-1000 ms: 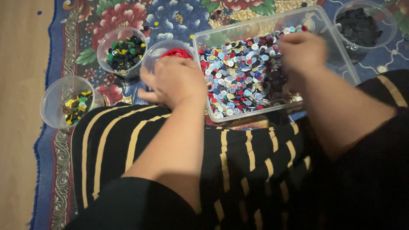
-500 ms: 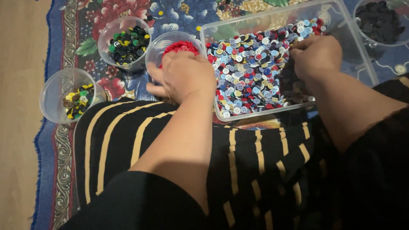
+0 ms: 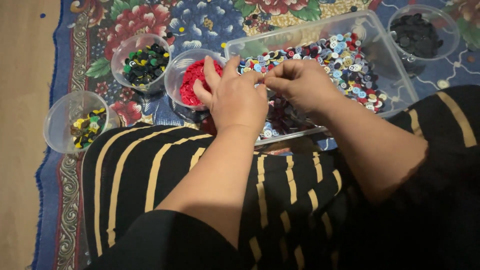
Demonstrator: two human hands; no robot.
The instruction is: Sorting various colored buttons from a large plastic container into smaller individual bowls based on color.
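Observation:
My left hand [image 3: 235,97] and my right hand [image 3: 300,85] meet fingertip to fingertip over the near left corner of a clear rectangular tray [image 3: 300,30]. The tray holds several mixed buttons [image 3: 345,55] in blue, white, red and dark colours. My left hand's fingers are spread, reaching over a round clear bowl of red buttons [image 3: 192,82] just left of the tray. My right hand's fingers are pinched together; what lies between them is hidden. My forearms cover the tray's near side.
A bowl of green, black and yellow buttons [image 3: 145,62] stands at the back left. A bowl of yellow and brown buttons [image 3: 82,125] sits near my left knee, and one of black buttons [image 3: 417,32] at the back right. All rest on a flowered rug [image 3: 210,20]; my striped lap [image 3: 200,165] fills the foreground.
My right hand has left the tray's right side and come left to meet my left hand. My left hand has lifted slightly beside the red button bowl.

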